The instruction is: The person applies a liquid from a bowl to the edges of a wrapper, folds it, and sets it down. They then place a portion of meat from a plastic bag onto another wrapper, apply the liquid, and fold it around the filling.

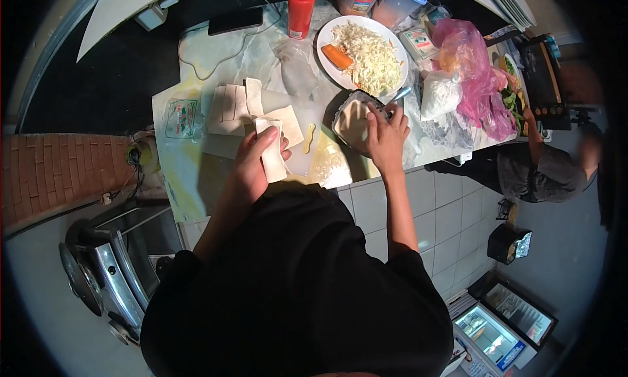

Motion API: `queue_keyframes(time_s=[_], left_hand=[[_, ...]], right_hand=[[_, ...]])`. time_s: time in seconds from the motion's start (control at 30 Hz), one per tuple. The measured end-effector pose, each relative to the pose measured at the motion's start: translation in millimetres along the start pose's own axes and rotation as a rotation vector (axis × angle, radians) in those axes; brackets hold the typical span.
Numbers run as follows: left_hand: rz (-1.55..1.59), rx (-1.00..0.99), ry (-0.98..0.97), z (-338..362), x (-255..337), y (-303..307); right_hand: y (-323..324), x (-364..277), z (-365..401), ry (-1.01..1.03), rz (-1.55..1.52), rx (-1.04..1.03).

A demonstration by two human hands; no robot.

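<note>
My left hand is closed around a pale folded wrapper strip, thumb on top. Behind it, more pale wrappers lie overlapping on a whitish board or sheet. My right hand is at the right side of a dark-rimmed container with beige contents, its fingers bent over the edge; whether they grip anything there is hidden. A spoon-like handle sticks out beside those fingers. Beyond the container stands a white plate with shredded cabbage and an orange piece.
A red squeeze bottle, a phone with a cable, and plastic tubs stand along the back. Pink plastic bags and a white-filled bag lie to the right. Another person stands at the far right.
</note>
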State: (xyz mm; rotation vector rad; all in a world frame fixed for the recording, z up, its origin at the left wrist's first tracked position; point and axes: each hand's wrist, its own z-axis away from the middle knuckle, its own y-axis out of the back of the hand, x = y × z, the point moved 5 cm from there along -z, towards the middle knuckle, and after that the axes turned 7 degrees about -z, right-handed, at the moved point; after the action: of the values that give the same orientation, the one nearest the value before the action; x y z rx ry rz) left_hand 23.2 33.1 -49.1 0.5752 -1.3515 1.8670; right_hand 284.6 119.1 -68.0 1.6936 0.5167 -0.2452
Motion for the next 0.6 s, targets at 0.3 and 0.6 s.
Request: queue_keyframes(time_s=[0.3,0.6], left_hand=[[0.101,0.069,0.016,-11.2,-0.8,-1.4],[0.221,0.017,-0.054,-17.0,6.2,-22.7]], right_hand=[[48.6,-53.1,26.7,-0.098,-0.708,-0.031],[26.5,-145.0,46.0,0.008,-1.108,-0.119]])
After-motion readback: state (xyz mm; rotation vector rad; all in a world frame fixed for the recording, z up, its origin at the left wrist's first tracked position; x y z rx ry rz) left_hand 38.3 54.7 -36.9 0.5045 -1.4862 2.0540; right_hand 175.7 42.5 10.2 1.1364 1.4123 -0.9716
